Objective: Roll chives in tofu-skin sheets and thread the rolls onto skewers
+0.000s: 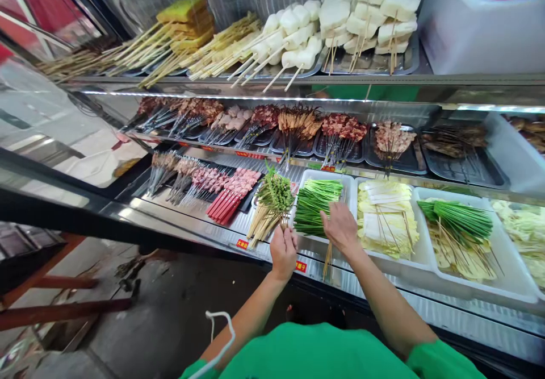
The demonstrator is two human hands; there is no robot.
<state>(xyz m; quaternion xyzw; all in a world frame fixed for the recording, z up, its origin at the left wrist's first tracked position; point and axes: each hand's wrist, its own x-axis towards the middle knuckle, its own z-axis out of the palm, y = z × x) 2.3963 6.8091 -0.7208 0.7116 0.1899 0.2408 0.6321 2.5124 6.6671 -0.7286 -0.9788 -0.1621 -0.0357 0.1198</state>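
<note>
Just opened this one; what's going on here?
A person in a green shirt stands at a display case. The left hand holds a bunch of green-topped skewers by their sticks. The right hand is over the right side of a white tray of long green stalks; whether its fingers grip anything is unclear. Skewered pale leaves lie just right of that tray, and pink meat skewers lie farther left.
</note>
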